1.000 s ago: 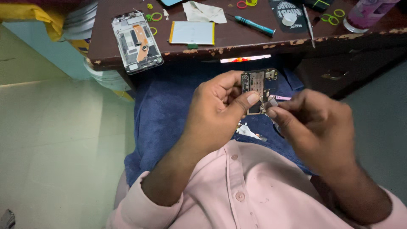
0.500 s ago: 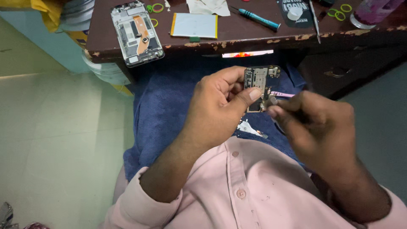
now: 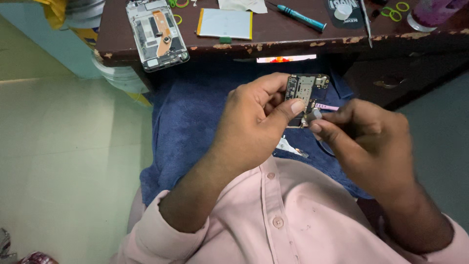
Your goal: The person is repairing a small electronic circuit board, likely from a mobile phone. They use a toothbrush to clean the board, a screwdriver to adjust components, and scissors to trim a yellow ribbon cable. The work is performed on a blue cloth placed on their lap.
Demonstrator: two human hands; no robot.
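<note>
Since the earlier frames the view has tipped down a little, so the things on the tabletop (image 3: 303, 38) sit closer to the top edge, while both hands keep their place over the lap. Held up in the left hand (image 3: 254, 127) is a small circuit board (image 3: 304, 95) — thumb pressed on its face, the other fingers curled behind its left edge, so the fingers are pinching the board. It hangs in the air just below the tabletop's worn front edge, above a dark blue towel (image 3: 195, 122) spread over the lap. The right hand (image 3: 366, 142) meets the board's lower right corner; its fingers are pressed together on a small grey piece (image 3: 314, 115), and a thin pink tool (image 3: 326, 106) pokes out just above them. Whether the grey piece belongs to that tool cannot be told.

On the tabletop lie an opened phone frame (image 3: 157, 33) at the left corner, a flat white battery (image 3: 225, 23) beside it, a teal screwdriver (image 3: 299, 16) further right, and some green rubber bands (image 3: 396, 11). A small white scrap (image 3: 287, 145) rests on the towel — just under the left hand.
</note>
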